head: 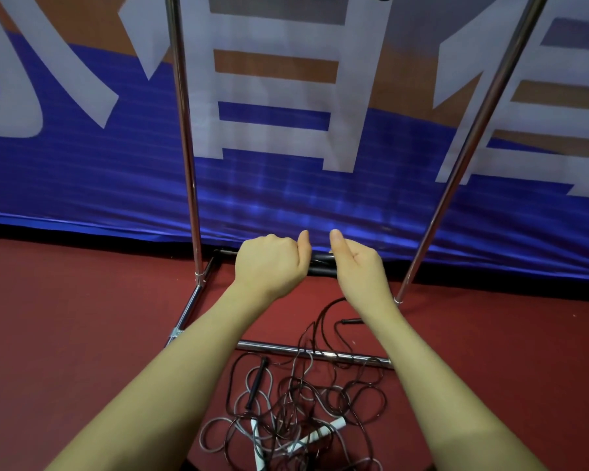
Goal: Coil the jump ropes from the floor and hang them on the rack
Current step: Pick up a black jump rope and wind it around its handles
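- Down on the red floor: a loose tangle of jump ropes, dark cords mixed with grey ones, looped over each other in no order.
- Among the cords: a black handle lying near the left of the pile, two white handles lower down, another black handle just beside the right forearm.
- Partly draped over the low chrome crossbar of the rack, one dark cord running up toward the right wrist.
- Uprights of the rack rising on either side of the hands, in front of a blue banner with large white characters.
- Left hand: fingers curled into a fist, thumb up, nothing visible inside.
- Right hand: fingers curled, thumb up, contents hidden; cannot tell whether anything is gripped.
- Both hands close together, raised above the pile, not touching it.
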The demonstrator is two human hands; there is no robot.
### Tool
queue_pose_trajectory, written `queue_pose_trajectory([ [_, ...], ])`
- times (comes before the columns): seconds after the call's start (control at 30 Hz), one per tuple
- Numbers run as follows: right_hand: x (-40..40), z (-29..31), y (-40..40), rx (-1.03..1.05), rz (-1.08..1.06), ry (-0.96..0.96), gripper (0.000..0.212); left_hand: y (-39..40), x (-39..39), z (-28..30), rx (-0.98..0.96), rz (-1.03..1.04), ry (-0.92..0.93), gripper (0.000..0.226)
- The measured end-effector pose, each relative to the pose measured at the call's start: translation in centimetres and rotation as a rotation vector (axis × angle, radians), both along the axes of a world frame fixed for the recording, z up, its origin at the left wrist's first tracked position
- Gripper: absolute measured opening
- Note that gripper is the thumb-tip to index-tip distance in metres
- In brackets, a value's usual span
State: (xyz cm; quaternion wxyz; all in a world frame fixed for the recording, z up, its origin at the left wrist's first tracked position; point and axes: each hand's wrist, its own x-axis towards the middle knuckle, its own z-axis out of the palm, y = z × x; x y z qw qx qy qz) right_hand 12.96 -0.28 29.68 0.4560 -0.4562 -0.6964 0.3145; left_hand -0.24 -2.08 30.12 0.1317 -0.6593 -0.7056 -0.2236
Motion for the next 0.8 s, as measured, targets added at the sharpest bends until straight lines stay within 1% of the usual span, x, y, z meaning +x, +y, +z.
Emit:
queue_pose_trajectory([
  [0.03, 0.0, -0.1, 0.1, -0.033, 0.026, 0.009, 0.046, 0.1, -0.2, 0.0, -0.005, 0.016, 0.005, 0.058],
  [0.13, 0.0, -0.7, 0.5, -0.131, 0.135, 0.052, 0.023, 0.2, -1.2, -0.3, -0.036, 0.063, -0.022, 0.058],
  [0.17, 0.1, -0.9, 0.6, -0.151, 0.169, 0.048, 0.022, 0.2, -1.5, -0.4, -0.040, 0.074, -0.027, 0.057],
  [0.33, 0.3, -1.0, 0.3, -0.171, 0.325, -0.037, 0.024, 0.0, -2.7, -0.7, -0.039, 0.065, -0.013, 0.054],
  [0.47, 0.8, -1.3, 0.6, -0.257, 0.431, -0.141, 0.045, -0.3, -3.9, -0.3, -0.062, 0.044, 0.059, 0.058],
  [0.53, 0.5, -1.7, 0.5, -0.242, 0.412, -0.153, 0.049, -0.6, -4.1, -0.2, -0.074, 0.044, 0.076, 0.058],
  [0.6, 0.1, -1.9, 0.4, -0.200, 0.330, -0.111, 0.047, -0.7, -4.2, -0.2, -0.091, 0.054, 0.095, 0.058],
  [0.7, -0.1, -1.7, 0.5, -0.132, 0.191, -0.031, 0.034, -0.7, -4.3, -0.5, -0.104, 0.070, 0.126, 0.057],
  [0.73, 0.0, -1.7, 0.6, -0.111, 0.182, -0.033, 0.031, -0.7, -4.4, -0.6, -0.108, 0.073, 0.131, 0.058],
  [0.8, 0.2, -1.5, 0.6, -0.055, 0.194, -0.099, 0.026, -0.6, -4.5, -0.6, -0.124, 0.079, 0.129, 0.061],
])
